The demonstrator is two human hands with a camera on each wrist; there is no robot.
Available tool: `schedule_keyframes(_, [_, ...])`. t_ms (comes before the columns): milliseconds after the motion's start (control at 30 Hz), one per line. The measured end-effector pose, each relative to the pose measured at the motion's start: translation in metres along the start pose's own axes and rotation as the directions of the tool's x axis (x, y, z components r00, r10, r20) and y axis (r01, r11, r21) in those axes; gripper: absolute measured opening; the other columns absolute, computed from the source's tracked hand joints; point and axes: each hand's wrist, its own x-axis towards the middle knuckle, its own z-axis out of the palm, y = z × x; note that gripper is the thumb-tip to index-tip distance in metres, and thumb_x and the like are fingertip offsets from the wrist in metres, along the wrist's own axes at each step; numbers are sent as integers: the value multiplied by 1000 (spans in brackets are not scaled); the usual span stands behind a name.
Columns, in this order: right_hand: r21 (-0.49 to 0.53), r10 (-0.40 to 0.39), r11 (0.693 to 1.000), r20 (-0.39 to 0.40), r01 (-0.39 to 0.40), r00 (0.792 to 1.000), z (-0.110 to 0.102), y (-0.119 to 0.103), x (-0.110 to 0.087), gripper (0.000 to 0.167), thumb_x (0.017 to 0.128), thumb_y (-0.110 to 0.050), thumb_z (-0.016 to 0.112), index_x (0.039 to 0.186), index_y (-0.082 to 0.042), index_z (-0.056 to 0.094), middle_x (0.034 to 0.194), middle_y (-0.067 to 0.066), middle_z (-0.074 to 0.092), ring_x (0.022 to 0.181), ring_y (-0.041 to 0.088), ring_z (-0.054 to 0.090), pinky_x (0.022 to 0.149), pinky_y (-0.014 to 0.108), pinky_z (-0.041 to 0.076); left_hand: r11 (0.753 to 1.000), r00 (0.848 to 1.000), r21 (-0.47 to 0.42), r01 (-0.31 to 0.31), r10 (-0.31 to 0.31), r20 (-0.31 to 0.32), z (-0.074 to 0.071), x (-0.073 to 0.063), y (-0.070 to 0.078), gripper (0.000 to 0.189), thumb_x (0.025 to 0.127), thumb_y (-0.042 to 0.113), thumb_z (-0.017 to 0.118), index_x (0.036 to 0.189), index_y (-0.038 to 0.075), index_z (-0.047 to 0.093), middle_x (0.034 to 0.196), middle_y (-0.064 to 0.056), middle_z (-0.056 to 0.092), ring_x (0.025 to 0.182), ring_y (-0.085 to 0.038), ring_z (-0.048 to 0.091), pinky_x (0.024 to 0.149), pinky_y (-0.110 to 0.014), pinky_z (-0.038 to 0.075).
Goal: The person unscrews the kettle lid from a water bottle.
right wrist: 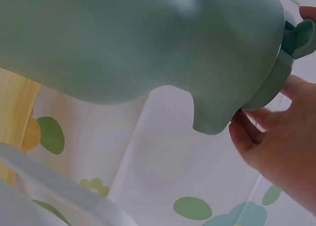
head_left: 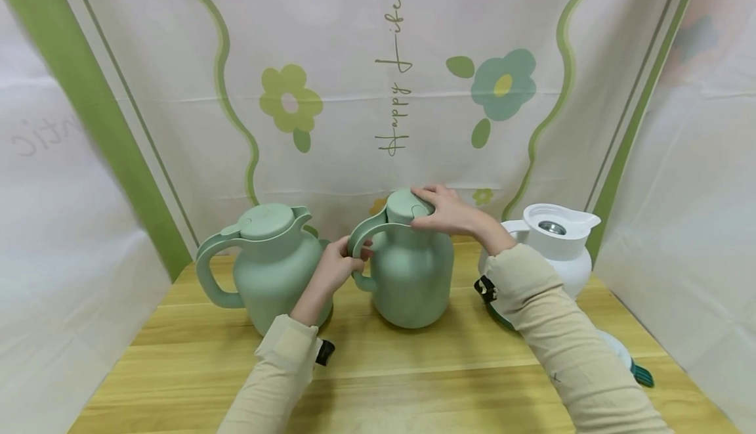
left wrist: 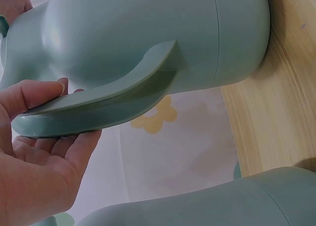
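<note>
In the head view, a pale green vacuum jug (head_left: 411,283) is on the wooden table in the middle. My left hand (head_left: 340,263) holds its curved handle (head_left: 361,240) from the left. The left wrist view shows the thumb over one side of the handle (left wrist: 113,93) and the fingers (left wrist: 81,149) along the other. My right hand (head_left: 445,211) reaches across to the jug's lid (head_left: 407,204) and grips its edge. Close up in the right wrist view, the fingertips (right wrist: 242,137) are at the lid rim (right wrist: 271,83), beside the spout (right wrist: 210,117).
A second pale green jug (head_left: 280,276), with its lid on, stands at the left. To the right is a white jug (head_left: 569,263) with an open top, partly behind my right sleeve. A white and dark green lid (head_left: 640,373) lies near the right table edge. Printed curtains surround the table.
</note>
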Motion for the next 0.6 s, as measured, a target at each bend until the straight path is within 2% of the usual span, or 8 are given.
schedule_keyframes(133, [1, -24, 1000, 3, 24, 1000, -1, 2, 1, 79, 80, -30, 50, 151, -6, 25, 158, 22, 17, 146, 42, 14, 113, 61, 21, 1000, 1000, -3, 3, -3, 2, 0, 0, 0, 44, 76, -6, 54, 115, 8, 66, 106, -13, 71, 105, -24, 64, 86, -35, 49])
schedule_keyframes(200, [13, -25, 1000, -9, 25, 1000, 1, 2, 2, 77, 82, -32, 51, 150, -5, 26, 157, 22, 20, 145, 41, 17, 113, 60, 22, 1000, 1000, -4, 5, -5, 2, 0, -1, 1, 44, 76, -6, 54, 115, 8, 65, 107, -13, 71, 106, -24, 64, 86, -35, 49])
schedule_keyframes(400, [53, 60, 997, -62, -57, 996, 8, -8, 4, 79, 87, -47, 58, 149, -7, 29, 153, 22, 27, 139, 39, 28, 109, 58, 31, 1000, 1000, -4, 9, -9, -7, 0, -1, 1, 43, 76, -5, 54, 115, 8, 66, 106, -13, 71, 106, -25, 64, 87, -36, 49])
schedule_keyframes(600, [13, 121, 993, -123, -120, 985, 13, -19, 5, 80, 85, -53, 60, 145, -6, 34, 146, 25, 36, 133, 39, 35, 105, 55, 36, 1000, 1000, -7, 19, -19, -5, 0, -2, 2, 44, 76, -5, 54, 115, 9, 66, 107, -12, 71, 106, -24, 63, 88, -36, 48])
